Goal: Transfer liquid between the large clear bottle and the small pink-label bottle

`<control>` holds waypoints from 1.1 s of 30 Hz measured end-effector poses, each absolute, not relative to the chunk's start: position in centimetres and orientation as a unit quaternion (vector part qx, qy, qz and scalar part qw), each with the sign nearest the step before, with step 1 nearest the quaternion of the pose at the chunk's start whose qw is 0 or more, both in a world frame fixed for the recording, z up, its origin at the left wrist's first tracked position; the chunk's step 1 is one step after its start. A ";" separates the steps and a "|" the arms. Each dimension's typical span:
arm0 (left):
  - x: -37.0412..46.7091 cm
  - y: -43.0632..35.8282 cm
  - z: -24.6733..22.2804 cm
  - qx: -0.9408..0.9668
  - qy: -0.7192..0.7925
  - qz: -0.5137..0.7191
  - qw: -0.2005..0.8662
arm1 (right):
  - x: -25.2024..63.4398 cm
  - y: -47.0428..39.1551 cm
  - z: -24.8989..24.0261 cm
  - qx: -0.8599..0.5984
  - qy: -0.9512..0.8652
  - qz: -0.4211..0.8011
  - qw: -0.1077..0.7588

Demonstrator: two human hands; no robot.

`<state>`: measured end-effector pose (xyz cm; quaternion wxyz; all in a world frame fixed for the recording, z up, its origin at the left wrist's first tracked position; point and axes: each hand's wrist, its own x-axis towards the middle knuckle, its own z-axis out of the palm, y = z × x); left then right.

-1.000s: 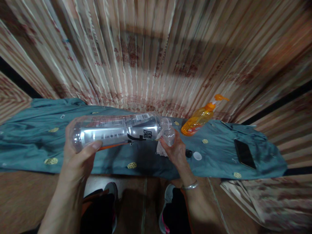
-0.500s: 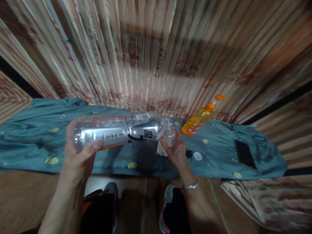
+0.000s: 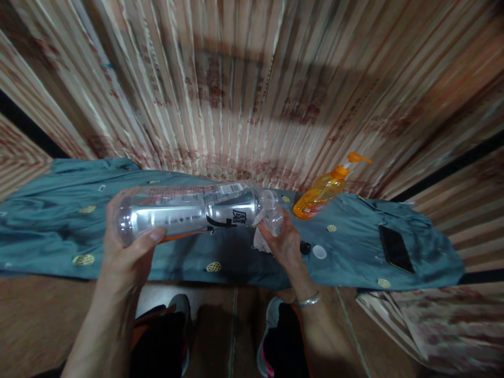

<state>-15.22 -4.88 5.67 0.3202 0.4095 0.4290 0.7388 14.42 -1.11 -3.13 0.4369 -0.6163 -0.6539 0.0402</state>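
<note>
A large clear plastic bottle (image 3: 185, 212) with a silver label and dark lettering lies almost level in the air, its neck end to the right. My left hand (image 3: 128, 249) is wrapped round its base end, the thumb on the near side. At the neck end, my right hand (image 3: 285, 241) closes on a small clear plastic container (image 3: 273, 212); whether its rim touches the bottle's mouth I cannot tell. A crumpled pale tissue or cloth (image 3: 261, 241) shows below the right fingers. Beside that hand are a small black object (image 3: 305, 248) and a white round cap or lid (image 3: 319, 252).
An orange pump bottle (image 3: 318, 197) stands at the back right of the teal cloth (image 3: 236, 273) over the narrow table. Farther right lies a black phone (image 3: 396, 248). Striped curtains (image 3: 236, 105) hang behind and at the sides. My feet are on the floor below.
</note>
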 end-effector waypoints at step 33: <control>-15.3 -5.1 5.7 0.409 0.442 0.731 0.322 | 14.2 -1.2 -2.9 -0.607 -0.647 0.063 0.456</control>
